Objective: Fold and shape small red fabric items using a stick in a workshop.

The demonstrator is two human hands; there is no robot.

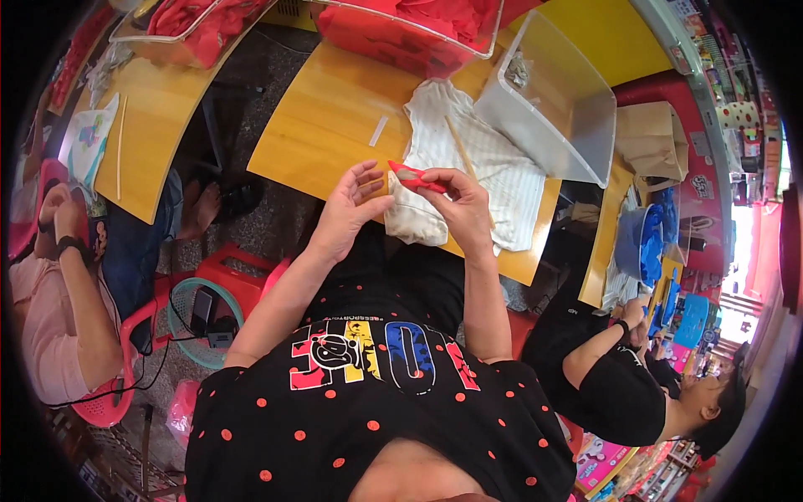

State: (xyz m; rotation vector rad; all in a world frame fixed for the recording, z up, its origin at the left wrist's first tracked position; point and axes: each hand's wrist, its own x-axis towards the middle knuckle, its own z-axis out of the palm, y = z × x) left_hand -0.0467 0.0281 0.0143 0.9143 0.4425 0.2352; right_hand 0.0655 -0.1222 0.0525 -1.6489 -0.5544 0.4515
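My right hand point(465, 209) pinches a small, folded red piece point(396, 170) that looks like cloth, with a pointed tip and a greyish patch; its exact kind is unclear. Just left of it is my left hand point(345, 213), with fingers apart and nothing in them. Both hands are above the near edge of a yellow wooden table point(314, 113). Beneath and beyond my right hand lies a white striped cloth point(512, 205), with a thin wooden stick point(459, 146) across it. A short white strip point(378, 131) rests on the table to the cloth's left.
A bin of red cloth point(393, 46) stands at the far edge. Right of the cloth is a clear plastic bin point(585, 146). People sit at neighbouring tables on both sides. A red stool point(230, 276) and a green basket point(196, 358) are on the floor at left.
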